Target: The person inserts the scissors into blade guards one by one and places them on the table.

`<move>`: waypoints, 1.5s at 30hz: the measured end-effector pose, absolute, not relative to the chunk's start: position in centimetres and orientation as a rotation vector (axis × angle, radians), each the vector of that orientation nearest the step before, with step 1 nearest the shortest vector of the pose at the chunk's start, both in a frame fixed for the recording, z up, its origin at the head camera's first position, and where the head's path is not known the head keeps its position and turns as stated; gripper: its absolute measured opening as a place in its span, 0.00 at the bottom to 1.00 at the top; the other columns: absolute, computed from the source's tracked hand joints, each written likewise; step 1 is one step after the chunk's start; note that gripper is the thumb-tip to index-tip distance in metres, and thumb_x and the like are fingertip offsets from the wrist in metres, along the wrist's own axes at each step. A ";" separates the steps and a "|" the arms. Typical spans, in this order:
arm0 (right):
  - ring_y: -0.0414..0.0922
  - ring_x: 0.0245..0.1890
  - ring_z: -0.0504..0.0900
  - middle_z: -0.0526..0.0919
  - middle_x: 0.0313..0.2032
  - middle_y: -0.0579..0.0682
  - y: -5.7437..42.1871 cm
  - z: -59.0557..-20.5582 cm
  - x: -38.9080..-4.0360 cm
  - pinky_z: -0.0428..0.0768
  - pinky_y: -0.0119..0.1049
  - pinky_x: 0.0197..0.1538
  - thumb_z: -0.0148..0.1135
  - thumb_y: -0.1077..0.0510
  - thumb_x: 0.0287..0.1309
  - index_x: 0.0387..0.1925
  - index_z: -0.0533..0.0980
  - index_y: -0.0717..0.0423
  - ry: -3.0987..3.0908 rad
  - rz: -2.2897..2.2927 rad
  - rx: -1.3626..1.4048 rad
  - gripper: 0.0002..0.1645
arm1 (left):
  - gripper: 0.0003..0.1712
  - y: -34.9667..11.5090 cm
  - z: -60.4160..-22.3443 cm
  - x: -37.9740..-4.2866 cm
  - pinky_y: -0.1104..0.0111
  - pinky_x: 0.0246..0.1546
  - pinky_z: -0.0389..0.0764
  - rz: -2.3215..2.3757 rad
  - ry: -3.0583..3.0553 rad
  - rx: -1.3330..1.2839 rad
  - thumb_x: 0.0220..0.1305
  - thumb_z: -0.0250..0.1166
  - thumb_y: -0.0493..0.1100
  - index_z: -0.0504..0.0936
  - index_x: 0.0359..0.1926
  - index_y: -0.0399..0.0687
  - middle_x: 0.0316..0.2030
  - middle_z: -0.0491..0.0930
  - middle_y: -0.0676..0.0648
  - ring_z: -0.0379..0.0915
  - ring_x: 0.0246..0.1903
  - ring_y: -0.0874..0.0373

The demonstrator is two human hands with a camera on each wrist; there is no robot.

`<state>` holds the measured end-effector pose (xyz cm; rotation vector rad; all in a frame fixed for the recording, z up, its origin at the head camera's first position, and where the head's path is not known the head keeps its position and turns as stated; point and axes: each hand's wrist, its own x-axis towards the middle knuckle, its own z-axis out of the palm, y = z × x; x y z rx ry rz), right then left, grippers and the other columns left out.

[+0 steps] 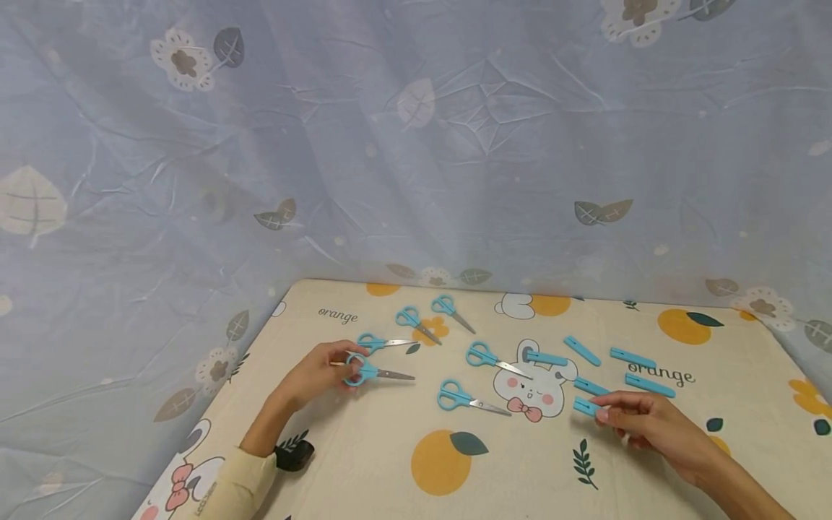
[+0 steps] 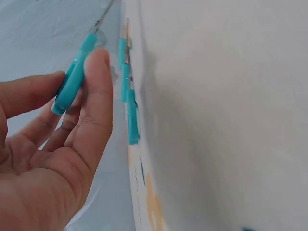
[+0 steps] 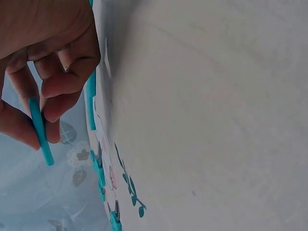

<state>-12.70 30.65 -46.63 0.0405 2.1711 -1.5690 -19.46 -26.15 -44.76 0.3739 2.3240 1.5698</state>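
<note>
In the head view, the left hand [image 1: 323, 373] is reaching in from the lower left, its fingertips pinching the blue handles of one pair of scissors [image 1: 369, 370] and partly hiding the loops; the blades are pointing right, above the counter [image 1: 364, 448]. A second pair of scissors [image 1: 372, 342] is lying just beyond, its handles near the fingers. Four more pairs [image 1: 481, 354] are lying between the two hands and farther back. The right hand [image 1: 656, 426] is angling in from the lower right, its forearm running out of frame, thumb and fingers pinching a blue blade cover [image 1: 585, 406] whose far end they are hiding. Five other covers [image 1: 650, 385] are lying beyond and beside this hand.

In the left wrist view, the scissors are tilting upward between thumb and finger, the blades being cut off by the top edge; the remaining fingers are bending behind, partly hidden. The handles along the counter are showing edge-on (hard to tell apart).

In the right wrist view, the cover is slanting downward between thumb and fingertips, its upper end fading among shadowed fingers. Scissors near the bottom are appearing small, edge-on.
</note>
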 end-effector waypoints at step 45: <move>0.44 0.40 0.81 0.84 0.40 0.45 25.3 -44.1 -16.7 0.85 0.33 0.40 0.65 0.50 0.77 0.69 0.79 0.62 2.240 -1.701 -0.084 0.28 | 0.26 -15.5 -41.6 -22.0 0.66 0.42 0.93 1.885 2.009 0.325 0.70 0.70 0.30 0.78 0.67 0.32 0.42 0.84 0.46 0.90 0.38 0.56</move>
